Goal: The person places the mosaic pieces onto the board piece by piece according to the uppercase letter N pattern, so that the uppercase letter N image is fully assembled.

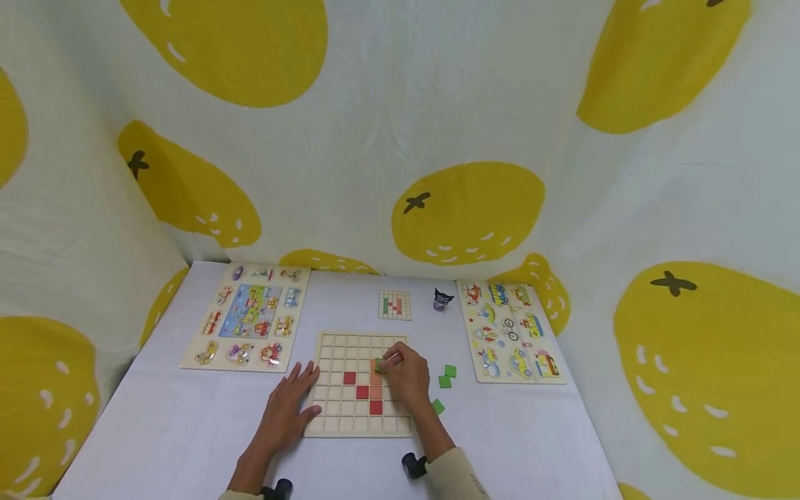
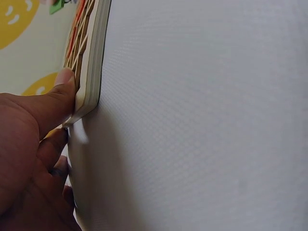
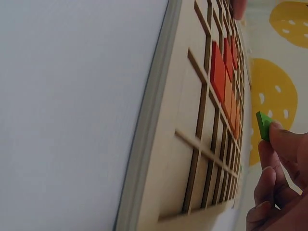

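A wooden grid board [image 1: 334,420] lies on the white table between my hands. Three red square tiles [image 1: 362,392] run diagonally across its cells, and orange tiles [image 1: 376,391] stand in a column above the lowest red one. My right hand [image 1: 407,375] pinches a green square tile [image 3: 263,126] between thumb and fingertips, held over the upper end of the orange column. At the board's left edge rests my left hand [image 1: 289,406], fingers extended, its thumb [image 2: 60,98] on the rim near the lower left corner.
Loose green tiles [image 1: 445,382] lie right of the board. Behind it are a small pattern card [image 1: 394,305] and a dark figurine [image 1: 442,300]. Picture puzzle boards stand at the left [image 1: 296,278] and right [image 1: 509,378]. A fruit-print curtain [image 1: 350,173] closes off the back.
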The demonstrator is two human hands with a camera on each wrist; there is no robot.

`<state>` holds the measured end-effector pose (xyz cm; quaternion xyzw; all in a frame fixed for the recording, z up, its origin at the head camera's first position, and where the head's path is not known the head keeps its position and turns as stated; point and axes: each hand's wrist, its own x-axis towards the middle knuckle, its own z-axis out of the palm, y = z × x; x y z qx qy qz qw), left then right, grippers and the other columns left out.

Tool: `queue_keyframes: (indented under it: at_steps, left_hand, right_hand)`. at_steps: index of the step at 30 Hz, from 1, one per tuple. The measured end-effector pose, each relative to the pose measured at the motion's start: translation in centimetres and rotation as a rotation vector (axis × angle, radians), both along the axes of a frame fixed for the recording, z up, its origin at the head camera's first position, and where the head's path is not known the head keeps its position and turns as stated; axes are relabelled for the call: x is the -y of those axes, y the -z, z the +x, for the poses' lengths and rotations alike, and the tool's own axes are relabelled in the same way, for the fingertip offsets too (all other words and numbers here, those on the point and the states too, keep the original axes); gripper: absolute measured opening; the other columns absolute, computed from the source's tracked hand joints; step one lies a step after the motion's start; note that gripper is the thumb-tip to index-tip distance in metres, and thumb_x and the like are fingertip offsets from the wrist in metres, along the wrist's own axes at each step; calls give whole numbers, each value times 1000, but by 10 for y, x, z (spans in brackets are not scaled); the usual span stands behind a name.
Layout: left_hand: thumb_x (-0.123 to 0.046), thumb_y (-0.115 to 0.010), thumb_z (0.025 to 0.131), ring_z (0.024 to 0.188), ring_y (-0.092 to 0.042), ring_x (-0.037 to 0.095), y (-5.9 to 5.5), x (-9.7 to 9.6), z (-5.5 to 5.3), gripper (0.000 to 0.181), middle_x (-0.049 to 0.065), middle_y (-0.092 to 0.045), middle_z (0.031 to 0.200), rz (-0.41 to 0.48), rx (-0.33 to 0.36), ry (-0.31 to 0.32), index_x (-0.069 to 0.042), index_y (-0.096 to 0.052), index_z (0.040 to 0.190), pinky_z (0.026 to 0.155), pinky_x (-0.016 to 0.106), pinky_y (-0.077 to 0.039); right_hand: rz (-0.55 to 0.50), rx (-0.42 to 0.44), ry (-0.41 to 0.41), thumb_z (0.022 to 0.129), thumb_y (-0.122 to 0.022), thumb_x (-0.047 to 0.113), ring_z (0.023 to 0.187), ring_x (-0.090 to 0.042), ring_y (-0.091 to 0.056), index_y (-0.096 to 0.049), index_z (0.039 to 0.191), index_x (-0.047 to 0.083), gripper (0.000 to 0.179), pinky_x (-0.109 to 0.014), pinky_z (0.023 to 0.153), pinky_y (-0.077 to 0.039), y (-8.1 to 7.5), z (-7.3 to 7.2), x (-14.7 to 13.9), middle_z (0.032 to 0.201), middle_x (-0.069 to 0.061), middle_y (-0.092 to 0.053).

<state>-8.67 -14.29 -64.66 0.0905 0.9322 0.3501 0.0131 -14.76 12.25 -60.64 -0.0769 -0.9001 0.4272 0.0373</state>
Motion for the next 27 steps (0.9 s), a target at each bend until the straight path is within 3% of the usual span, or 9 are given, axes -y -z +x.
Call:
queue_keyframes:
  at_steps: [10, 16, 21, 27]
  left_hand:
    - [-15, -84, 89, 163, -25, 43, 3, 1, -1, 83, 11, -37, 172, 8, -18, 13, -12, -44, 162, 130, 67, -18]
    - [-16, -84, 89, 163, -25, 43, 5, 2, -3, 84, 10, -37, 173, -5, -22, 9, -12, -44, 162, 130, 66, -18]
    - [-16, -84, 89, 163, -24, 43, 3, 2, -2, 84, 10, -36, 173, 1, -10, 9, -12, -44, 163, 130, 68, -18]
    - [-16, -84, 89, 163, -25, 44, 2, 1, -1, 83, 10, -37, 172, 6, -24, 11, -11, -45, 162, 129, 68, -18]
  right_hand:
    - [19, -8, -115, 88, -86, 22, 63, -5, -54, -73, 90, 26, 14, -24, 56, -40, 13, -8, 35, 69, 11, -62]
    - [25, -43, -160, 86, -88, 21, 60, -3, -54, -73, 88, 23, 15, -24, 53, -42, 14, -10, 57, 66, 12, -62]
    - [54, -31, -161, 88, -87, 21, 59, -2, -51, -72, 87, 23, 15, -23, 54, -41, 15, -14, 69, 66, 12, -60]
    - [111, -84, -141, 85, -89, 20, 64, -5, -52, -72, 84, 22, 17, -25, 60, -40, 20, -20, 78, 62, 14, -60]
